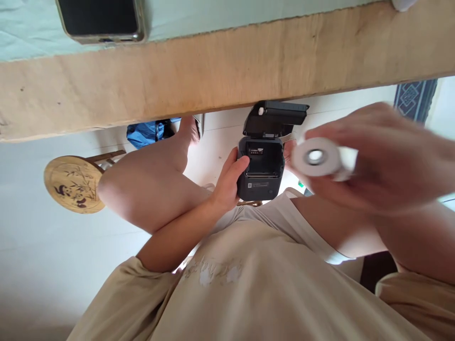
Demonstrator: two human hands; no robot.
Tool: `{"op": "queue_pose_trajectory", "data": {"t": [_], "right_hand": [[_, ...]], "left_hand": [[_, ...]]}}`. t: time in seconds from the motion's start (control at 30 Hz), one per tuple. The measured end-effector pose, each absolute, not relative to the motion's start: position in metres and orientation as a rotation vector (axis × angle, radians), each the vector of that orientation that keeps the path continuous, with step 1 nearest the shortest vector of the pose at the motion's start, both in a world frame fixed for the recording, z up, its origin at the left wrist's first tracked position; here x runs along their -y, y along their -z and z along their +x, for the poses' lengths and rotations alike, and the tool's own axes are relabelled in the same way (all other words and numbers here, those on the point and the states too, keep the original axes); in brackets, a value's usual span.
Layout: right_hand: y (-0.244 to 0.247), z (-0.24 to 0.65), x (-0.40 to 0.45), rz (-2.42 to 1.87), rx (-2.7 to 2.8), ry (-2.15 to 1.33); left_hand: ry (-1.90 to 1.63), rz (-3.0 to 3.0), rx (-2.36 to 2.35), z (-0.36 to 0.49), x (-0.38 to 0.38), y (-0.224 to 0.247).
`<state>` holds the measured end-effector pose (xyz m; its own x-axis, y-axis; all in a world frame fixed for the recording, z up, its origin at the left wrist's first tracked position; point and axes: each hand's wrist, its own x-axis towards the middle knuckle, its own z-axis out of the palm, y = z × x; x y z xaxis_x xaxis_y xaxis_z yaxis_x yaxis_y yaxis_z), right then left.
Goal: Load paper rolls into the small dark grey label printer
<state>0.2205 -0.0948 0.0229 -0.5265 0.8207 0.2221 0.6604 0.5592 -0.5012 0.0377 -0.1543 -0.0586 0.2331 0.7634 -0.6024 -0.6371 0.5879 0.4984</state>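
Note:
A black handheld device with its lid raised and its inner compartment exposed is gripped at its left side by my left hand, the thumb lying on its edge. The compartment shows a small white label and no roll inside. To the right of the device, my right hand, blurred by motion, holds a white paper roll with its round end and bright core hole facing the camera. The roll is apart from the compartment.
Beyond the device runs a wooden table edge with a pale green cloth and a black phone. A round wooden stool stands at left. A blue bag lies on the floor.

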Motion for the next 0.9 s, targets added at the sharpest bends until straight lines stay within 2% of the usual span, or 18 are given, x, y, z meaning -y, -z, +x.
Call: {"op": "queue_pose_trajectory", "data": {"t": [0.13, 0.6, 0.9], "right_hand": [[0.000, 0.219, 0.103, -1.058, 2.433, -0.204], [0.025, 0.220, 0.111, -1.125, 2.551, -0.133], [0.015, 0.213, 0.118, -1.042, 2.450, -0.083]], "left_hand": [[-1.001, 0.202, -0.910, 0.043, 0.155, 0.059], [-1.065, 0.410, -0.892, 0.048, 0.154, 0.073], [-1.053, 0.404, -0.866, 0.045, 0.153, 0.071]]}}
